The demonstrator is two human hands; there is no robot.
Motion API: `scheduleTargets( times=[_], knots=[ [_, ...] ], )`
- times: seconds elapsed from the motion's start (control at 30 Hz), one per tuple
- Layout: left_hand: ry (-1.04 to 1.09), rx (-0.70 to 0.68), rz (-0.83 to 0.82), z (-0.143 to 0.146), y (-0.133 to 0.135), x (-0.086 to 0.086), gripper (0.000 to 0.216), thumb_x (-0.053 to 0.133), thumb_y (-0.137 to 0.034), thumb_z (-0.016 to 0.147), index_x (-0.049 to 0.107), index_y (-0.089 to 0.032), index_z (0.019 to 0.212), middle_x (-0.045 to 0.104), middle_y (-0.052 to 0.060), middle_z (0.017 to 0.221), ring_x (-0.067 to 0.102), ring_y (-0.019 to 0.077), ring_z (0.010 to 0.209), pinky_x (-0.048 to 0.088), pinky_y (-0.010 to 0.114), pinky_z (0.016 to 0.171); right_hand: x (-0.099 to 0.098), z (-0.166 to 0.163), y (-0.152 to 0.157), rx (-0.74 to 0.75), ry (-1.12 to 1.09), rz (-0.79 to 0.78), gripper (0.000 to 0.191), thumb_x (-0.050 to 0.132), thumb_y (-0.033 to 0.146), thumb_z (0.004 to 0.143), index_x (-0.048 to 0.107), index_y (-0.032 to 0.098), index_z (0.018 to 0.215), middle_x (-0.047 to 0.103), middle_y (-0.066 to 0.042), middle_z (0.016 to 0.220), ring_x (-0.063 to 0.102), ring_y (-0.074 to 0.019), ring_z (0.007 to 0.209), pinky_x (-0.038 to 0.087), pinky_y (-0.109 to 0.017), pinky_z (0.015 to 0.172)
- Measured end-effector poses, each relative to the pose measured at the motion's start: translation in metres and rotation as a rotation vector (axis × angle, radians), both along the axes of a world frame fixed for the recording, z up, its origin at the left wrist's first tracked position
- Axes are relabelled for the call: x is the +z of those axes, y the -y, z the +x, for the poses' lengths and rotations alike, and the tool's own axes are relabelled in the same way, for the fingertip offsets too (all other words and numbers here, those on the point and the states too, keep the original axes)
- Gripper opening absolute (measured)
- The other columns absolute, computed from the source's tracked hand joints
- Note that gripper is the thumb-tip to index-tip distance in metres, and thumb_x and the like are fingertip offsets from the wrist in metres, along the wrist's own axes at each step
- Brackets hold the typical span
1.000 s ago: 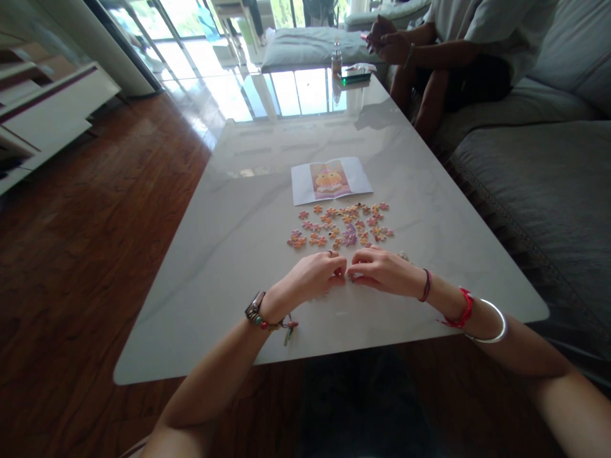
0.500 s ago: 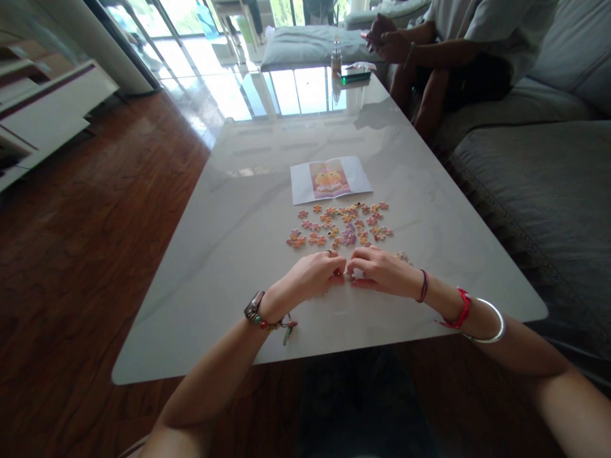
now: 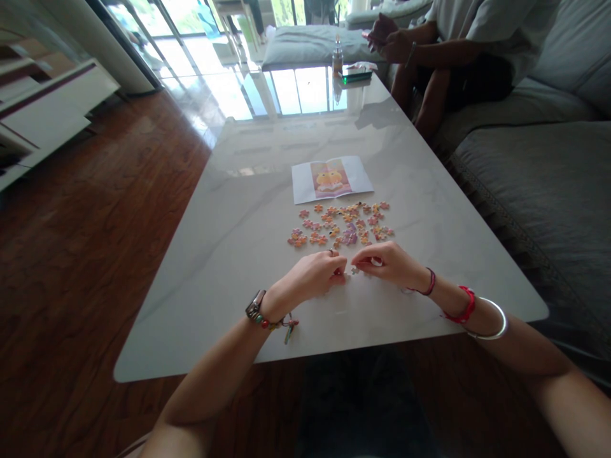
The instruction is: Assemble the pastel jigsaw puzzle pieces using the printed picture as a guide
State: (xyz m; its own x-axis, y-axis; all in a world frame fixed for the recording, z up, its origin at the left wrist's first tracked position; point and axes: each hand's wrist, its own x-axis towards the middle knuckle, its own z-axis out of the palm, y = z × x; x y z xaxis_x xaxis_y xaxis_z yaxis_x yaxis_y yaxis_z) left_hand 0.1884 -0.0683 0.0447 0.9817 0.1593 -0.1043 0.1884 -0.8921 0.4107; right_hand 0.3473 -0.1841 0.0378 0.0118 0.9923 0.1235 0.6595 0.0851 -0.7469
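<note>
Over the near part of the table, my left hand (image 3: 316, 272) is closed, its fingers curled down to the surface. Whatever those fingertips hold is hidden. My right hand (image 3: 394, 262) is pinched just to the right of it, slightly raised at the wrist. A small pale jigsaw piece (image 3: 354, 270) shows at its fingertips, close to the left fingers. Beyond both hands lie several loose jigsaw pieces (image 3: 327, 217) in orange, pink and yellow, with a purple cluster (image 3: 350, 234) among them. Behind these rests a creased picture sheet (image 3: 300, 184) with a yellow figure printed on it.
The white marble-patterned table (image 3: 210, 280) is glossy. At its far end stand a small bottle (image 3: 337, 62) and a dark box (image 3: 356, 76) with a green light. Another person (image 3: 458, 48) sits on the grey sofa (image 3: 539, 165) to the right.
My right hand has risen a little and drawn slightly away from the left, uncovering a small pale piece below its fingertips. My left hand has barely moved.
</note>
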Motion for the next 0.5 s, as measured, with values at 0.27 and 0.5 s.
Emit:
scheduleTargets(
  times=[0.27, 0.5],
  knots=[
    [0.011, 0.004, 0.004, -0.0003, -0.0002, -0.0028, 0.013, 0.051, -0.029, 0.075, 0.054, -0.017, 0.073, 0.053, 0.0, 0.075, 0.046, 0.0081, 0.059, 0.032, 0.02, 0.052, -0.001, -0.0006, -0.0015, -0.006, 0.038, 0.024, 0.011, 0.051, 0.014, 0.07, 0.062, 0.015, 0.071, 0.06, -0.001, 0.066, 0.049, -0.0071, 0.056, 0.039, -0.018, 0.053],
    [0.021, 0.0, 0.013, -0.0011, -0.0005, -0.0035, 0.013, 0.051, -0.03, 0.076, 0.053, -0.017, 0.074, 0.053, 0.0, 0.075, 0.046, 0.0086, 0.059, 0.031, 0.02, 0.052, -0.0031, -0.0016, -0.0012, -0.025, 0.077, 0.003, 0.011, 0.052, 0.016, 0.071, 0.064, 0.016, 0.072, 0.062, 0.0, 0.066, 0.052, -0.0082, 0.057, 0.04, -0.018, 0.055]
  ],
)
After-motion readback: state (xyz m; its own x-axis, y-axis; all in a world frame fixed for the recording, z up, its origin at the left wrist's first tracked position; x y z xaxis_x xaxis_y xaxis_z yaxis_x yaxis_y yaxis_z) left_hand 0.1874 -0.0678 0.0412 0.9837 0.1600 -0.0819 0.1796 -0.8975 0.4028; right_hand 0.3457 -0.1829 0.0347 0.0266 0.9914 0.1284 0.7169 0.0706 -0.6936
